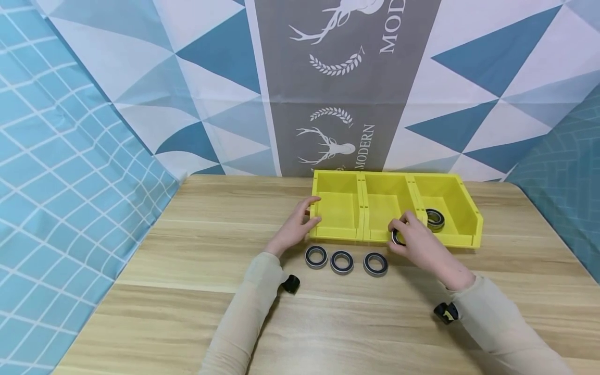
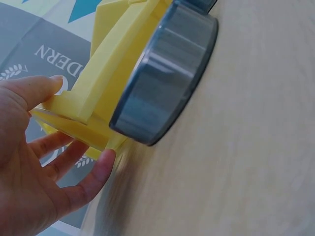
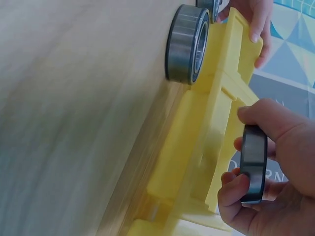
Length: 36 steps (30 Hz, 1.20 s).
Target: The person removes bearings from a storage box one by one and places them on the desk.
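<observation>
A row of three joined yellow bins (image 1: pixel 362 208) stands at the table's back. My left hand (image 1: pixel 292 226) holds the leftmost bin's side wall, thumb and fingers on either side of its edge (image 2: pixel 81 105). My right hand (image 1: pixel 419 245) pinches a ball bearing (image 3: pixel 254 162) between thumb and fingers, above the front edge of the middle bin. That bearing is a dark ring with a metal outer band, partly hidden by the fingers in the head view. Another bearing (image 1: pixel 441 223) lies in the right bin, partly covered by my right hand.
Three bearings lie flat on the wooden table (image 1: pixel 187 291) before the bins: a left one (image 1: pixel 308 257), a middle one (image 1: pixel 334 263) and a right one (image 1: pixel 367 265). A patterned cloth backdrop (image 1: pixel 225 104) rises right behind the bins. Dark wrist devices sit on both sleeves.
</observation>
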Motion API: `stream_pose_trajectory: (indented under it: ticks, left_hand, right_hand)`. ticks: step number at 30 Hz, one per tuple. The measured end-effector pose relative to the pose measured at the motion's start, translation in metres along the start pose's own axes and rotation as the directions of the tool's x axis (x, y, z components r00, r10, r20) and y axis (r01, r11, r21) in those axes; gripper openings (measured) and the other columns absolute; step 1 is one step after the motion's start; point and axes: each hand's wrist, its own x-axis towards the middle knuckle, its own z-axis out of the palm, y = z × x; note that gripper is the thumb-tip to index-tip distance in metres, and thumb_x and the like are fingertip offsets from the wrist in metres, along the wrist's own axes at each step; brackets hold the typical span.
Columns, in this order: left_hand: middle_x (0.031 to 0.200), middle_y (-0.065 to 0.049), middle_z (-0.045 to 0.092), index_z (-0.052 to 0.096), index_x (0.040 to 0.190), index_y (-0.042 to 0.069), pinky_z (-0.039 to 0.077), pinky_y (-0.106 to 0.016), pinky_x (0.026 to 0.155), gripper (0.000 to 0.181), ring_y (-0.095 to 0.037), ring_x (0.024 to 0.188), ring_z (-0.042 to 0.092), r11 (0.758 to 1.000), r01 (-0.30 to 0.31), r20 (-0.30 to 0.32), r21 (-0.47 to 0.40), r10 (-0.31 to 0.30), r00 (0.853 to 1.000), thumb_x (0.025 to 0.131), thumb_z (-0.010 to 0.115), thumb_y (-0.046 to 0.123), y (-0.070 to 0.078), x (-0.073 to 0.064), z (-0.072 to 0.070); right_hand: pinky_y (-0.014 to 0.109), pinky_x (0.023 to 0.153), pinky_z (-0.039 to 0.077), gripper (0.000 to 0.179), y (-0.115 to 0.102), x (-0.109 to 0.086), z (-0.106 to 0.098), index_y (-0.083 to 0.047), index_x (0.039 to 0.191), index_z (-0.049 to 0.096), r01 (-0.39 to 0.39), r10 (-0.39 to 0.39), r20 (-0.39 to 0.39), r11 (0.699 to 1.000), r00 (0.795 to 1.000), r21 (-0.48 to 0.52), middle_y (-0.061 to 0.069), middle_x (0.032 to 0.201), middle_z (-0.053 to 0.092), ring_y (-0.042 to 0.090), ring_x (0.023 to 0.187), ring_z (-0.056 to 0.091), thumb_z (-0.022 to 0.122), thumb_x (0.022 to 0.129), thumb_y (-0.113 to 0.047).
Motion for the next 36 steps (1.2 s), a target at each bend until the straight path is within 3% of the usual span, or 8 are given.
stream_pose_trajectory:
  ticks: [11, 19, 24, 36]
  left_hand:
    - [0.166, -0.016, 0.027, 0.033, 0.158, 0.014, 0.042, -0.058, 0.113, 0.056, -0.043, 0.136, 0.045, 1.0, 0.008, -0.002, -0.001, -0.008, 1.0, 0.107, 0.055, 0.018, 0.001, 0.0, 0.001]
    - [0.166, -0.016, 0.027, 0.034, 0.158, 0.014, 0.042, -0.057, 0.113, 0.056, -0.043, 0.136, 0.045, 1.0, 0.007, 0.0, 0.006, -0.007, 1.0, 0.107, 0.055, 0.019, 0.001, -0.001, 0.0]
    - [0.166, -0.016, 0.027, 0.034, 0.158, 0.013, 0.042, -0.057, 0.113, 0.056, -0.042, 0.136, 0.045, 1.0, 0.01, -0.001, 0.007, -0.01, 1.0, 0.107, 0.055, 0.019, 0.001, 0.0, 0.0]
    - [0.165, -0.016, 0.028, 0.034, 0.158, 0.011, 0.042, -0.057, 0.113, 0.056, -0.042, 0.134, 0.046, 1.0, 0.002, -0.005, -0.004, -0.002, 1.0, 0.106, 0.056, 0.016, 0.002, 0.0, 0.0]
  right_hand:
    - [0.036, 0.066, 0.049, 0.023, 0.008, -0.014, 0.004, -0.003, 0.097, 0.068, 0.105, -0.103, 0.029, 0.991, 0.994, -0.077, 0.01, 0.094, 0.052, 0.019, 0.078, 0.05, 0.083, 0.08, -0.008]
    - [0.031, 0.066, 0.048, 0.023, 0.01, -0.025, 0.017, -0.006, 0.096, 0.068, 0.137, -0.136, 0.058, 0.99, 0.989, -0.018, 0.004, 0.092, 0.051, 0.012, 0.078, 0.049, 0.083, 0.078, -0.008]
    - [0.027, 0.063, 0.045, 0.023, 0.011, -0.029, 0.021, -0.009, 0.097, 0.069, 0.132, -0.129, 0.089, 0.991, 0.988, -0.02, 0.001, 0.091, 0.049, 0.009, 0.076, 0.045, 0.082, 0.079, -0.011]
    - [0.032, 0.069, 0.052, 0.022, 0.008, -0.03, 0.021, -0.009, 0.1, 0.068, 0.095, -0.094, 0.134, 0.995, 0.986, 0.003, 0.001, 0.094, 0.053, 0.01, 0.079, 0.052, 0.08, 0.081, -0.013]
